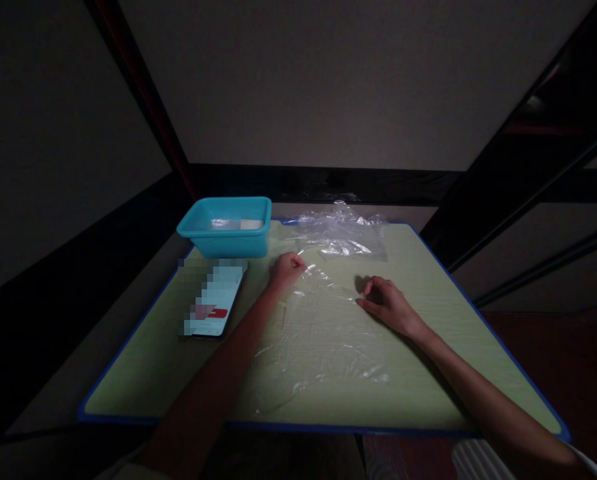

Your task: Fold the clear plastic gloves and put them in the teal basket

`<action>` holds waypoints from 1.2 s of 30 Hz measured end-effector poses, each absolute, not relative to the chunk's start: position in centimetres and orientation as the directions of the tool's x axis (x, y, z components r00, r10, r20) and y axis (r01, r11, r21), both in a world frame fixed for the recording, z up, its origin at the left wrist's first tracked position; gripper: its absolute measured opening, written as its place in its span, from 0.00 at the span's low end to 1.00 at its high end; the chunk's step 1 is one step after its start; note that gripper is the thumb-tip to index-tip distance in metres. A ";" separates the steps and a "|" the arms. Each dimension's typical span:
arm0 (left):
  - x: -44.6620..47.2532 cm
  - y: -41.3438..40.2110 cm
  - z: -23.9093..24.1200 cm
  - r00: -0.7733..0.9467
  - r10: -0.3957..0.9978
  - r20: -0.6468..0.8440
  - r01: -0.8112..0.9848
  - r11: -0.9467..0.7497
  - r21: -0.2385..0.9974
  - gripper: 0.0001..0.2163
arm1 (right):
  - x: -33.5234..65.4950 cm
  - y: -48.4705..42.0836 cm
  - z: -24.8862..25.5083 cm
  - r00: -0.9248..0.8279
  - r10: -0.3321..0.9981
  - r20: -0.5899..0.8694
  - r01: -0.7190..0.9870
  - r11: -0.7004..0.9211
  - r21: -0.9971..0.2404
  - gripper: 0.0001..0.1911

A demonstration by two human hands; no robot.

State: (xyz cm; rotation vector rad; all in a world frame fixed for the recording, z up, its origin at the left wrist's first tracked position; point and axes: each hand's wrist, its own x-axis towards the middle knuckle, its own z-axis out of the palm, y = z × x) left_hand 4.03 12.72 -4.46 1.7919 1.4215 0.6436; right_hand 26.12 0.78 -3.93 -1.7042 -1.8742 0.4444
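A clear plastic sheet or bag (323,340) lies flat on the pale green table (143,373) in front of me. My left hand (286,270) is closed in a pinch on the sheet's far left edge. My right hand (385,303) rests on the sheet's far right part, fingers curled and pressed together at the plastic. Whether the right fingers pinch the plastic or only press on it is hard to see in the dim light.
A pile of crumpled clear plastic bags (343,233) lies at the table's far edge. A turquoise tub (227,230) with something pale inside stands at the far left. A phone (213,300) lies before the tub. The table has a blue rim; dark beams surround it.
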 end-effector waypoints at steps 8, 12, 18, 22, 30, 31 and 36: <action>3.0 11.5 -3.0 0.313 0.945 0.091 0.328 -0.197 0.924 0.08 | 26.3 0.9 -4.3 -0.042 0.987 0.153 0.745 0.133 -0.653 0.12; 1.9 10.2 -1.8 0.344 0.932 0.115 0.300 -0.225 0.927 0.08 | 26.5 1.0 -4.4 -0.049 0.983 0.174 0.742 0.153 -0.652 0.08; 0.2 8.5 -0.1 0.417 0.902 0.114 0.325 -0.266 0.908 0.04 | 26.5 0.8 -3.8 -0.076 0.971 0.225 0.734 0.207 -0.647 0.02; -0.8 7.8 0.3 0.485 0.867 0.112 0.361 -0.315 0.877 0.02 | 26.6 0.4 -2.8 -0.145 0.952 0.269 0.708 0.290 -0.644 0.04; -2.4 7.6 -0.1 0.630 0.775 0.051 0.461 -0.427 0.778 0.08 | 27.0 0.0 -1.1 -0.386 0.901 0.199 0.723 0.430 -0.541 0.07; -2.6 7.6 -0.1 0.641 0.767 0.044 0.472 -0.438 0.765 0.09 | 27.1 -0.1 -0.9 -0.408 0.895 0.180 0.732 0.439 -0.521 0.06; -2.6 7.5 0.1 0.584 0.804 0.113 0.516 -0.475 0.713 0.13 | 27.1 -0.7 -0.1 -0.436 0.884 0.167 0.747 0.459 -0.480 0.13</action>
